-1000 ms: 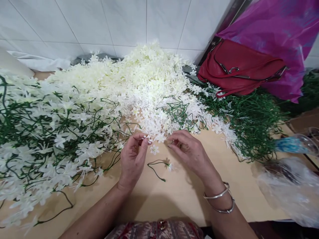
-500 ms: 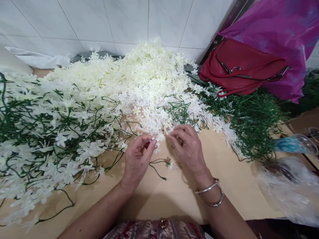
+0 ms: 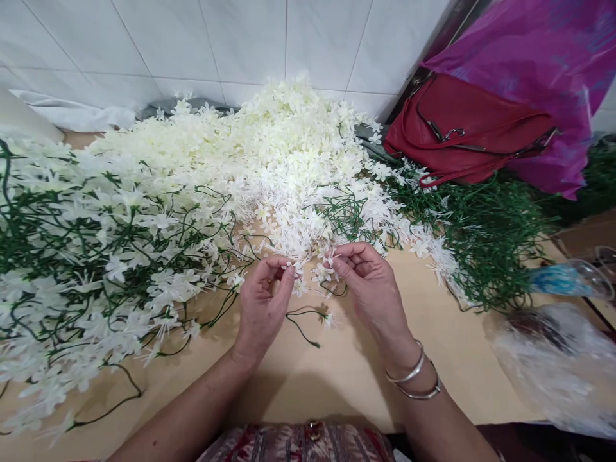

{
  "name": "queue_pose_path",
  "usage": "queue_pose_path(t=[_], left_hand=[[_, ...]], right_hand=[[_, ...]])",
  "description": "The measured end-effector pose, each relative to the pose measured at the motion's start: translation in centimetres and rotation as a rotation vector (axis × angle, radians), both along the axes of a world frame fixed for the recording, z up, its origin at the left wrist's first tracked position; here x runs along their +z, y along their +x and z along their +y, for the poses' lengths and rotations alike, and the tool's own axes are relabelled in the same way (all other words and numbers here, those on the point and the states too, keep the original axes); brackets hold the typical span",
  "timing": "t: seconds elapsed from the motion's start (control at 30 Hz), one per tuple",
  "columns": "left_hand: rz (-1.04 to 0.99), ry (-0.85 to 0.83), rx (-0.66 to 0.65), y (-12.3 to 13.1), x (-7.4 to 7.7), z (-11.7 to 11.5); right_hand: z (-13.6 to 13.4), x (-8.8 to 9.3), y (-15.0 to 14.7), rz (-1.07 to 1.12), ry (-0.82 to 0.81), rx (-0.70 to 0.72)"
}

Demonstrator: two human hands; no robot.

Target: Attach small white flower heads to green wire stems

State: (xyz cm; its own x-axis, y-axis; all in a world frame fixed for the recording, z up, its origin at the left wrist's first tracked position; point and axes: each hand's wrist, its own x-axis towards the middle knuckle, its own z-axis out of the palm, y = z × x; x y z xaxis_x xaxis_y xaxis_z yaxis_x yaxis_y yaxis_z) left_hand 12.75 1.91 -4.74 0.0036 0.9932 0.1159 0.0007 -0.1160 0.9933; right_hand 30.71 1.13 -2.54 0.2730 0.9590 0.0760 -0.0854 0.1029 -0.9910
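Between thumb and forefinger, my left hand (image 3: pixel 266 301) pinches small white artificial flower petals (image 3: pixel 297 276). A short gap to the right, my right hand (image 3: pixel 370 285) has its fingertips closed on another white artificial flower (image 3: pixel 321 273); a bit of dark green stem shows below those fingers. On the table just below the hands lies a forked green stem (image 3: pixel 302 328) with a white tuft (image 3: pixel 330 319) at one tip. Right behind the fingertips spreads a big heap of loose white petals (image 3: pixel 289 160), with a few bare green stems (image 3: pixel 344 215) lying on it.
Assembled white flowers on green stems (image 3: pixel 120 256) fill the left side. At right are a pile of green stems (image 3: pixel 495 237), a red handbag (image 3: pixel 481 125), a purple plastic bag (image 3: pixel 539 51) and a clear plastic bag (image 3: pixel 563 366). A tiled wall (image 3: pixel 245 38) stands behind.
My right hand has shifted slightly right and turned, now showing a white flower at its fingertips. The left hand has moved a little left. The forked stem on the table looks unmoved.
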Motion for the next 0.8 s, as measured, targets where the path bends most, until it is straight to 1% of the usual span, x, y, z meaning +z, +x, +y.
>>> queue_pose_path(t=[0.17,0.33,0.47,0.53,0.6,0.67,0.8], left_hand=[[-0.091,-0.052,-0.011,0.5,0.3,0.0],[-0.169,-0.096,-0.021,0.8,0.6,0.0],[-0.181,-0.076,-0.002,0.8,0.5,0.0],[-0.160,-0.074,0.012,0.8,0.5,0.1],[-0.130,-0.077,0.019,0.8,0.5,0.1],[-0.124,-0.082,0.016,0.8,0.7,0.1],[-0.184,-0.103,-0.018,1.0,1.2,0.1]], right_hand=[[-0.2,0.2,-0.9,0.033,-0.018,0.056],[-0.6,0.2,-2.0,-0.096,0.021,0.020],[-0.7,0.1,-2.1,0.027,-0.031,0.056],[-0.7,0.2,-2.1,0.033,-0.058,0.081],[-0.8,0.3,-2.2,-0.034,-0.037,0.085],[-0.8,0.3,-2.3,-0.141,0.018,0.066],[-1.0,0.3,-2.7,-0.357,0.132,-0.009]])
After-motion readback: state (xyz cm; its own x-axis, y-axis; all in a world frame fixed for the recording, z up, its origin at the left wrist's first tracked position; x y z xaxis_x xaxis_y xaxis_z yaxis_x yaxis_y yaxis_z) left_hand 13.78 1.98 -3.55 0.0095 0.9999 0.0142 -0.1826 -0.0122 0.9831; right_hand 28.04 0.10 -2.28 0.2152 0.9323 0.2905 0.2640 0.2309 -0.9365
